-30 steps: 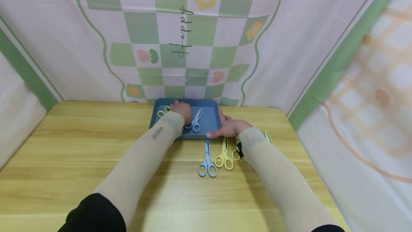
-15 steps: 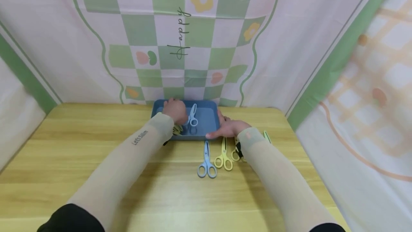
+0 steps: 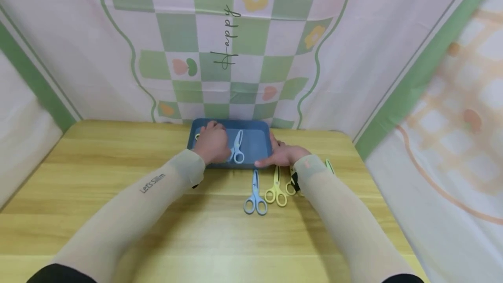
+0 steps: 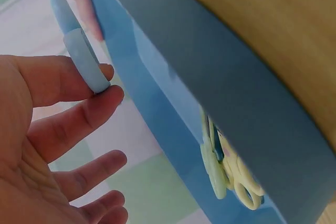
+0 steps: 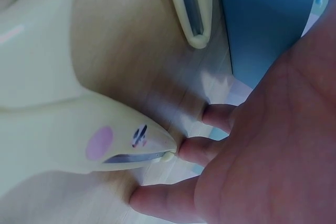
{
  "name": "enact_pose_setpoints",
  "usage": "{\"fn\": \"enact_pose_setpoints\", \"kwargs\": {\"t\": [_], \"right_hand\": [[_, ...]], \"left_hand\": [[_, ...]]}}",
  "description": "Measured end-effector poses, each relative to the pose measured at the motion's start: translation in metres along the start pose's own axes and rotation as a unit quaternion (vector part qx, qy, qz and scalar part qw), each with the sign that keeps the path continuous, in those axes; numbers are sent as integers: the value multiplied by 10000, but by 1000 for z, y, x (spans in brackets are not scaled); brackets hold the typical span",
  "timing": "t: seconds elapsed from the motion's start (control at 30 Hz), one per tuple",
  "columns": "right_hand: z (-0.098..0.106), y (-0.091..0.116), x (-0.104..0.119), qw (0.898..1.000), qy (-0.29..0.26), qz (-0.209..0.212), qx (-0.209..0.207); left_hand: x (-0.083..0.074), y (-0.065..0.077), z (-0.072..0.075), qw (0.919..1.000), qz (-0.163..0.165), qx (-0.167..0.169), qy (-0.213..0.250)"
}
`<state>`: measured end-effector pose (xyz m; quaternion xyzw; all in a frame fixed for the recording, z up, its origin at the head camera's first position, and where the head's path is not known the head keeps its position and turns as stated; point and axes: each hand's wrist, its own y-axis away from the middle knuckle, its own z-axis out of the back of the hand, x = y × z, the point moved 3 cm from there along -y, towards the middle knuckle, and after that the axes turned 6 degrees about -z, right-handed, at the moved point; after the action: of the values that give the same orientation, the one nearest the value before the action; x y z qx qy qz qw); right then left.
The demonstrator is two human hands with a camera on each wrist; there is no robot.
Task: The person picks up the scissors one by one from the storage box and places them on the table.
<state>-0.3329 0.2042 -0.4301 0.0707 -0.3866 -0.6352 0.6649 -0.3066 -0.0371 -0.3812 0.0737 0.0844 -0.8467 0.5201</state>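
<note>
Over the blue tray [image 3: 257,136], my left hand [image 3: 212,144] pinches light blue scissors [image 3: 238,152] by a handle loop between thumb and index finger. In the left wrist view the loop [image 4: 84,61] sits between those fingertips, with the other fingers spread apart. Green scissors [image 4: 212,163] and yellow scissors [image 4: 242,177] lie inside the tray, partly hidden by its wall. My right hand [image 3: 284,155] rests against the tray's right side, its thumb at the near right corner. In the right wrist view its fingers are extended near the tip of pale yellow scissors [image 5: 105,135].
In front of the tray on the wooden table [image 3: 188,230] lie blue scissors [image 3: 256,198] and yellow scissors [image 3: 277,189]. More scissors, one with a green tip [image 3: 329,166], are partly hidden under my right forearm. A patterned cloth [image 3: 251,69] hangs behind the tray.
My left hand has shifted slightly within the tray area toward the near left, with the light blue scissors still pinched. My right hand has stayed at the tray's right side.
</note>
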Motion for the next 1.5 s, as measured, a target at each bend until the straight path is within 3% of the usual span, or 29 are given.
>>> {"fn": "enact_pose_setpoints", "kwargs": {"t": [0.23,0.5,0.67,0.93,1.2,1.5], "right_hand": [[1,1,-1,10000,21,61,-50],[0,-4,-2,10000,-33,24,-6],[0,-3,-1,10000,7,-84,34],[1,-3,-1,9999,65,-153,45],[0,3,2,10000,3,-86,36],[2,3,2,10000,60,-15,66]], "left_hand": [[-13,26,1,9990,-390,-120,-204],[-16,61,4,9924,-963,-732,-223],[-15,83,2,9895,-1137,-871,-201],[-16,108,-11,9918,-1088,-669,-38],[-22,122,-21,9896,-1260,-672,-143],[-24,124,-37,9946,-1000,15,-263]]}}
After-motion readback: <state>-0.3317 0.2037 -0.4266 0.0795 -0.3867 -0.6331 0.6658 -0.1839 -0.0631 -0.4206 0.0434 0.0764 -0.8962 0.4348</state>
